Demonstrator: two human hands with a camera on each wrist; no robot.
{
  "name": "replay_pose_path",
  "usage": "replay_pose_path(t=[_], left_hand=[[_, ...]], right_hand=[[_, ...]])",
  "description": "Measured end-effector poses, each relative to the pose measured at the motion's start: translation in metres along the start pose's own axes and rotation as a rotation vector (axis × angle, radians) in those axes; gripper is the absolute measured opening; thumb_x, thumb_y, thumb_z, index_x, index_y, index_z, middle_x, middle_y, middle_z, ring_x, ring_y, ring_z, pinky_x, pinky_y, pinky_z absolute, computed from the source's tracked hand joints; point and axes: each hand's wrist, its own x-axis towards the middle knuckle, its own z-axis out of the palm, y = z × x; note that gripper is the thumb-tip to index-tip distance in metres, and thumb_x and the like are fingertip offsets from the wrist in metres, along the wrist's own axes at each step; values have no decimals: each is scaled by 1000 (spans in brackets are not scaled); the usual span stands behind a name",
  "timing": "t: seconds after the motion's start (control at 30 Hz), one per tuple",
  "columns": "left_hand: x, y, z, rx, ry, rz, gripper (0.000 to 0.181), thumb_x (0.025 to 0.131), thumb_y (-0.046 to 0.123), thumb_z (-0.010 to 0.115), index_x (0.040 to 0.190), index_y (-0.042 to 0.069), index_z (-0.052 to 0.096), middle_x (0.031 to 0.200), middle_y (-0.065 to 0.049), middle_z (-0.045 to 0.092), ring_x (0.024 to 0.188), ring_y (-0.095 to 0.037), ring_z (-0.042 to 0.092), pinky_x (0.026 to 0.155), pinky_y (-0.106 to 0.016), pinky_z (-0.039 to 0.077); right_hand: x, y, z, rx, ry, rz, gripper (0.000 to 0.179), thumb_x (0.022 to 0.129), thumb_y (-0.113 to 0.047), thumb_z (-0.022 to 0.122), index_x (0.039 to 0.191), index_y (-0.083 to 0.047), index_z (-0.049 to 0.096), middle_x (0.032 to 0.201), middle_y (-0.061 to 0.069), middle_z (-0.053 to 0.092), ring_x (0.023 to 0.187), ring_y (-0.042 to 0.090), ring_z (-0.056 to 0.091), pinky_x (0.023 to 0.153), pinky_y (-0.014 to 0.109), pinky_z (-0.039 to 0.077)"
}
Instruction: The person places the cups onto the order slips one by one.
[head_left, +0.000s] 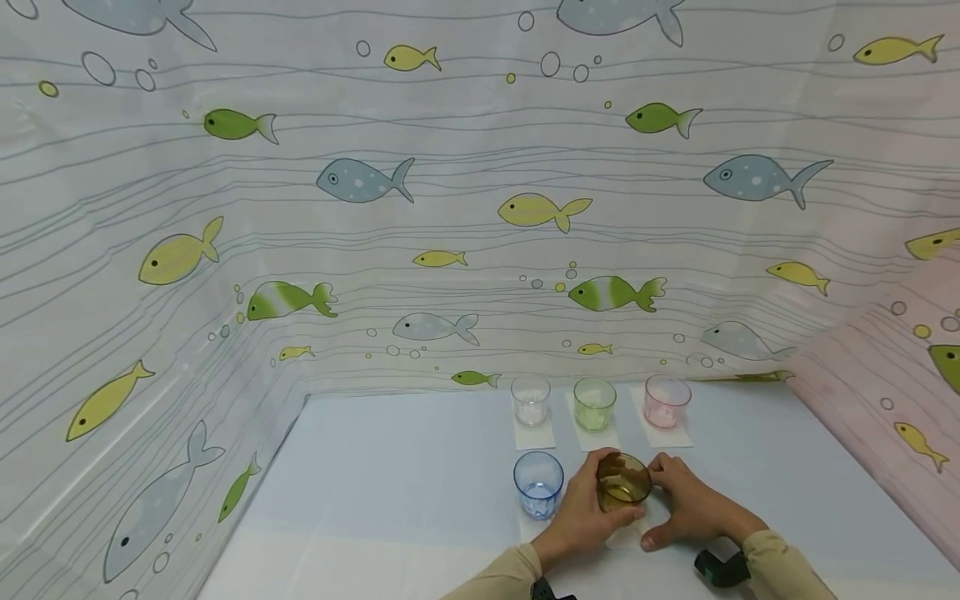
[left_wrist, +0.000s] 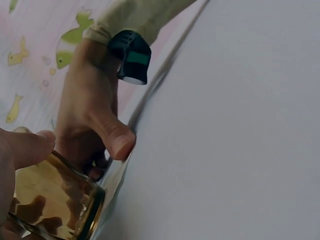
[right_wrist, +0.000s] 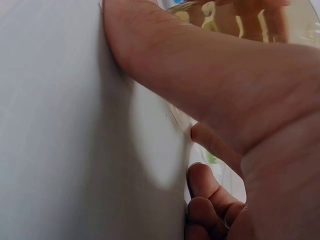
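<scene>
My left hand (head_left: pixel 583 510) grips an amber glass (head_left: pixel 624 483), thumb on the near side and fingers round the left. In the left wrist view the same amber glass (left_wrist: pixel 50 195) is close, its base rim low over the table. To its right is my right hand (head_left: pixel 692 500), thumb and fingers spread apart, fingertips close to the glass; whether they touch it I cannot tell. Its thumb (right_wrist: pixel 165 55) reaches down to the table in the right wrist view. Partly hidden below the glass lies a white paper square (head_left: pixel 626 537).
A blue glass (head_left: pixel 538 485) stands just left of my left hand. Behind stand a clear glass (head_left: pixel 530 402), a green glass (head_left: pixel 595 406) and a pink glass (head_left: pixel 667 402), each on white paper. Fish-patterned sheets (head_left: pixel 480 275) line the back and sides of the table (head_left: pixel 390 475).
</scene>
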Motion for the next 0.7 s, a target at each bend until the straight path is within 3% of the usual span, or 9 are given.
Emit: replay_pose_path(t=[0.17, 0.7], left_hand=[[-2, -4, 2, -15, -3, 9, 78, 89, 21, 86, 153, 18, 42, 140, -6, 65, 130, -18, 63, 116, -31, 49], [-4, -5, 6, -22, 7, 28, 84, 86, 9, 87, 154, 8, 39, 144, -12, 62, 131, -19, 62, 116, -33, 49]], right_hand=[[0, 0, 1, 7, -5, 13, 71, 68, -45, 100, 123, -11, 73, 114, -1, 49, 109, 20, 41, 91, 27, 45], [0, 4, 3, 7, -3, 16, 72, 68, -48, 100, 124, -12, 73, 114, -1, 47, 107, 17, 39, 90, 25, 44]])
